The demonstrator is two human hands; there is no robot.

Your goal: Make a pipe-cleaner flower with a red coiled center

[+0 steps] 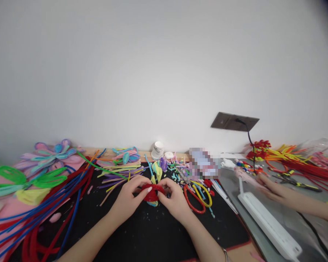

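Both hands meet over the middle of the black mat (142,236). My left hand (132,194) pinches the left side of a red piece of bent pipe cleaner (151,194), thumb on top. My right hand (172,198) pinches its right side. Fingers cover part of the red piece, so its full shape is hidden. Just behind it is a yellow and light-blue pipe cleaner flower (157,171); some light blue shows below the red piece too. Whether they are joined I cannot tell.
Red-handled scissors (192,198) lie to the right among pipe cleaner scraps. Bundled blue pipe cleaners (57,196) spread at the left. A paper cup (157,150) stands by the wall. Another person's hand (268,187) is at the right, beyond a white power strip (268,223).
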